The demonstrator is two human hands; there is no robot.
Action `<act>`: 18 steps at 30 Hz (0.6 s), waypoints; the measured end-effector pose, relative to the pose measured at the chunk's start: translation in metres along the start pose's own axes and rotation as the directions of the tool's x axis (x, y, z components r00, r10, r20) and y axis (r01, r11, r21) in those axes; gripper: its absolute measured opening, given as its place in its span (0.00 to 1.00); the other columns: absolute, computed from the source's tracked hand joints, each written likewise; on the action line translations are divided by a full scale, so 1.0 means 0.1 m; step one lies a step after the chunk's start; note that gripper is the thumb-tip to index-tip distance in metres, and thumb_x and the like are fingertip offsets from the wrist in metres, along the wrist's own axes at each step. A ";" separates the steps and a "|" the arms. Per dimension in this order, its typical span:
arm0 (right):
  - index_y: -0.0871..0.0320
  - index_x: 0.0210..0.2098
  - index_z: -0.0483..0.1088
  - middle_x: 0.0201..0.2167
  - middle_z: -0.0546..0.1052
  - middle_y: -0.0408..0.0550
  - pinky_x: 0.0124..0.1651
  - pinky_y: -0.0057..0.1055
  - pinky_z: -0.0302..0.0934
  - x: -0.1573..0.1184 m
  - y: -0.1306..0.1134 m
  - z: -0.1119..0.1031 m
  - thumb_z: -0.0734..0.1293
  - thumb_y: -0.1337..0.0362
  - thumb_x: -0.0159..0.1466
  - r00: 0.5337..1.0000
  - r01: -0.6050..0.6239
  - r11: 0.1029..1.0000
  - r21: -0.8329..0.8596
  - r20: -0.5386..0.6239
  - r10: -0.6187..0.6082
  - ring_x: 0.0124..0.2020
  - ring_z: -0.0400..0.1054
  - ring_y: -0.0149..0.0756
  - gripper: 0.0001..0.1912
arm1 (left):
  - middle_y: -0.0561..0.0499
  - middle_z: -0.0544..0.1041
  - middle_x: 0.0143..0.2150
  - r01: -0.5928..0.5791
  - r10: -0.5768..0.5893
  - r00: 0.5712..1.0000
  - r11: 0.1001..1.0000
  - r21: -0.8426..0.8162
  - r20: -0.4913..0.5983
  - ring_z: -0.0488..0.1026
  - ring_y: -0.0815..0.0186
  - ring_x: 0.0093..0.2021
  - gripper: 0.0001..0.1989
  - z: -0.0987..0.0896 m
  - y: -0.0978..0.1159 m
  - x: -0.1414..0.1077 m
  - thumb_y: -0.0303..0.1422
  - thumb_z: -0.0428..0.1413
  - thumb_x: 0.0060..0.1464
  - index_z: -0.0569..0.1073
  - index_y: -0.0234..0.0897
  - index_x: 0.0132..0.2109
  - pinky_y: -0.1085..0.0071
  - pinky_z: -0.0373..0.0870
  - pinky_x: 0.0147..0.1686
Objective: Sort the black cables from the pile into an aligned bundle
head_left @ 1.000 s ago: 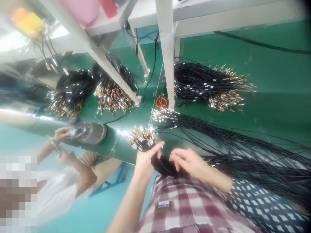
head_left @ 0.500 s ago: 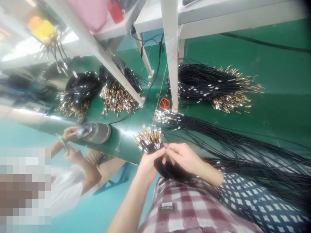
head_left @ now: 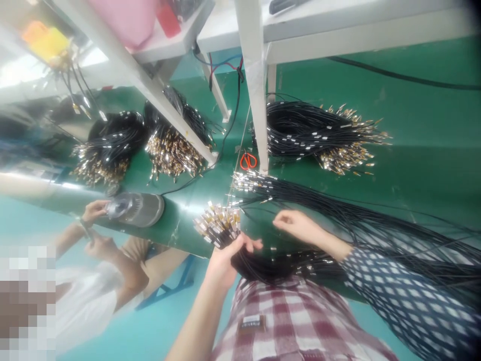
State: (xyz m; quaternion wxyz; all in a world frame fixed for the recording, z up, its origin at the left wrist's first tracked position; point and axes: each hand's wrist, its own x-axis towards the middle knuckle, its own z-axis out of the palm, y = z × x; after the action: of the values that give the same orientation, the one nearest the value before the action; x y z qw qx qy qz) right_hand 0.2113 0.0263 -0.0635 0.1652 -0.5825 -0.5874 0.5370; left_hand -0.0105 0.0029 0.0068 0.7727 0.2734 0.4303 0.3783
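My left hand (head_left: 227,255) is wrapped round a thick bundle of black cables (head_left: 255,265). The bundle's ends, with white labels and gold tips, fan out above that fist, and its black length runs right, across my lap. To the right, my right hand (head_left: 300,225) hovers with thumb and forefinger pinched together; whether anything thin is between them I cannot make out. Just beyond it stretches a loose row of black cables (head_left: 319,198), its labelled silver ends (head_left: 251,183) lying towards the middle of the green tabletop (head_left: 188,200).
Orange-handled scissors (head_left: 248,160) lie by a white shelf leg (head_left: 257,100). Behind are coiled cable bundles, one to the right (head_left: 300,130) and one to the left (head_left: 175,150). At left, a co-worker's hand (head_left: 93,210) touches a grey device (head_left: 137,208) with a cord.
My right hand has pulled away from the bundle, to the right. My left hand keeps its hold, a few fingers lifting at its right side. The whole view has shifted slightly.
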 end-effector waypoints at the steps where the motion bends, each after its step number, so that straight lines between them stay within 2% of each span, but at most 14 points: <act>1: 0.57 0.34 0.72 0.35 0.77 0.48 0.38 0.30 0.58 0.14 -0.06 0.07 0.64 0.52 0.59 0.998 -0.046 0.999 0.002 -0.043 0.046 0.36 0.69 0.38 0.14 | 0.49 0.69 0.24 -0.017 0.017 1.000 1.000 0.015 0.016 0.73 0.58 0.35 0.13 0.02 0.00 0.01 0.32 0.55 0.55 0.72 0.31 0.25 0.55 0.62 0.52; 2: 0.57 0.34 0.72 0.36 0.77 0.50 0.38 0.31 0.58 0.28 -0.13 0.15 0.66 0.52 0.57 0.994 -0.096 0.995 0.008 -0.051 0.096 0.36 0.69 0.39 0.14 | 0.50 0.68 0.23 -0.031 0.030 0.999 0.999 0.020 0.029 0.72 0.61 0.32 0.14 0.05 -0.01 0.01 0.32 0.54 0.55 0.71 0.31 0.23 0.56 0.62 0.51; 4: 0.59 0.30 0.71 0.30 0.76 0.52 0.34 0.31 0.58 0.50 -0.27 0.35 0.68 0.52 0.56 0.989 -0.149 0.987 0.053 0.017 0.149 0.31 0.69 0.40 0.15 | 0.53 0.63 0.20 -0.052 0.052 0.998 0.999 -0.016 0.024 0.68 0.66 0.26 0.15 0.10 -0.02 0.00 0.32 0.54 0.55 0.68 0.32 0.22 0.60 0.64 0.45; 7: 0.60 0.26 0.68 0.17 0.68 0.44 0.26 0.27 0.54 0.59 -0.37 0.52 0.62 0.56 0.61 0.985 -0.127 0.975 0.181 0.135 0.103 0.20 0.62 0.32 0.15 | 0.57 0.56 0.18 -0.059 0.059 0.998 0.979 -0.195 -0.006 0.58 0.72 0.21 0.13 0.14 -0.02 -0.09 0.32 0.55 0.55 0.66 0.33 0.23 0.68 0.63 0.34; 9: 0.60 0.30 0.67 0.15 0.62 0.38 0.23 0.24 0.51 0.48 -0.37 0.49 0.57 0.59 0.65 0.988 -0.079 0.959 0.274 0.152 0.038 0.18 0.56 0.27 0.14 | 0.58 0.54 0.18 -0.055 0.057 0.998 0.948 -0.314 -0.002 0.54 0.74 0.20 0.12 0.14 0.00 -0.15 0.32 0.55 0.54 0.65 0.34 0.25 0.72 0.60 0.29; 12: 0.59 0.33 0.65 0.15 0.56 0.34 0.23 0.22 0.48 0.15 -0.34 0.30 0.54 0.57 0.67 0.991 0.013 0.923 0.385 0.118 -0.063 0.17 0.51 0.25 0.14 | 0.58 0.53 0.18 -0.053 0.053 0.999 0.926 -0.375 -0.011 0.53 0.74 0.19 0.12 0.12 0.04 -0.17 0.31 0.56 0.53 0.63 0.34 0.24 0.74 0.57 0.26; 15: 0.59 0.33 0.63 0.14 0.56 0.33 0.21 0.22 0.45 -0.19 -0.38 0.14 0.56 0.50 0.66 0.973 0.114 0.828 0.549 0.107 -0.205 0.16 0.47 0.24 0.18 | 0.58 0.55 0.18 -0.052 0.005 0.990 0.941 -0.335 -0.141 0.54 0.75 0.19 0.08 0.11 0.08 -0.05 0.27 0.57 0.51 0.66 0.34 0.27 0.74 0.59 0.27; 18: 0.59 0.34 0.63 0.13 0.60 0.33 0.20 0.22 0.45 -0.41 -0.44 0.15 0.57 0.48 0.66 0.940 0.130 0.764 0.632 0.167 -0.298 0.15 0.48 0.23 0.19 | 0.59 0.56 0.17 -0.053 -0.012 0.973 0.960 -0.275 -0.229 0.55 0.75 0.19 0.05 0.14 0.11 0.09 0.25 0.59 0.49 0.69 0.34 0.33 0.73 0.61 0.29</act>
State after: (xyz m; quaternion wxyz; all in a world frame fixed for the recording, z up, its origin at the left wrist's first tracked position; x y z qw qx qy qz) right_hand 0.1882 -0.0045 -0.0149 0.3275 -0.3509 -0.4612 0.7463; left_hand 0.0011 0.0153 0.0178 0.7448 0.1208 0.4559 0.4720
